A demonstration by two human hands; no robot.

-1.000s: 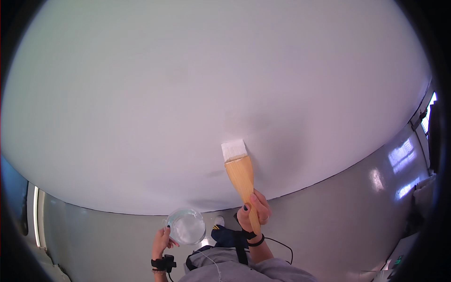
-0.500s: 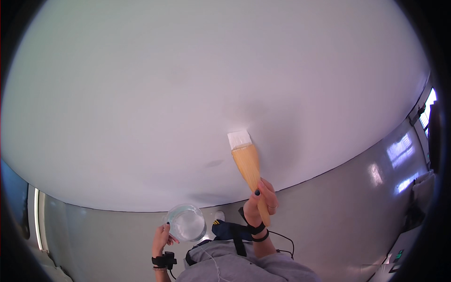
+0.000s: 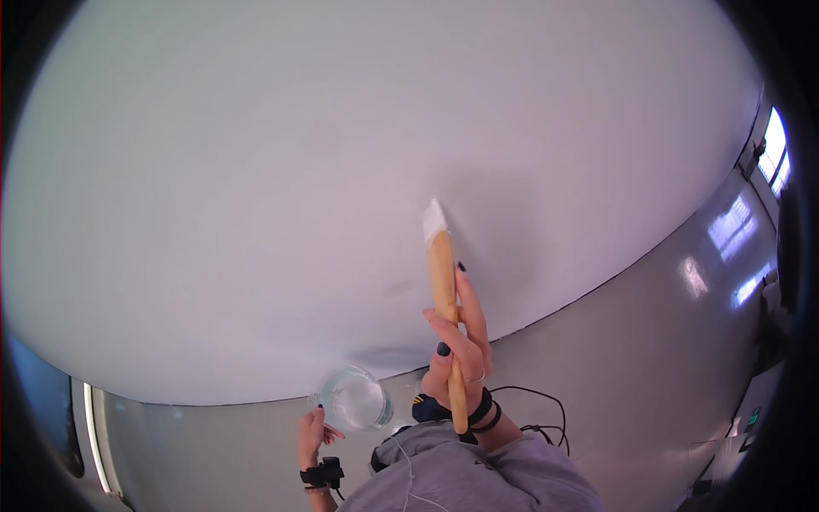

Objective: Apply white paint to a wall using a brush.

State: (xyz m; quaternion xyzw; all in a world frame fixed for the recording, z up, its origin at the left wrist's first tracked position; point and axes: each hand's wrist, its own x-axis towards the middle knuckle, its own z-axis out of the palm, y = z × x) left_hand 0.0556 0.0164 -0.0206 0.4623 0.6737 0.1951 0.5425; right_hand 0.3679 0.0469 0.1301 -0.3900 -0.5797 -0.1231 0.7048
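A wide flat paintbrush (image 3: 441, 264) with a pale wooden handle and white bristles is gripped by my right hand (image 3: 461, 354). It is turned nearly edge-on, and its bristle tip meets the white wall (image 3: 256, 196). One finger stretches along the handle while the others close round it. Lower left, my left hand (image 3: 316, 433) holds a clear round jug (image 3: 354, 399) at its side, beneath the wall's lower edge. Clear liquid seems to be inside. The fingers partly hide where the jug is held.
Grey floor (image 3: 597, 375) runs along the foot of the wall. A black cable (image 3: 546, 397) loops beside my right arm. Bright windows (image 3: 773, 154) stand far right, and a dark panel (image 3: 43, 401) with a light strip (image 3: 98, 435) is at the far left.
The brush has moved upward on the wall and turned from its broad face to its narrow edge. My right hand rose with it. The jug and left hand appear shifted slightly right.
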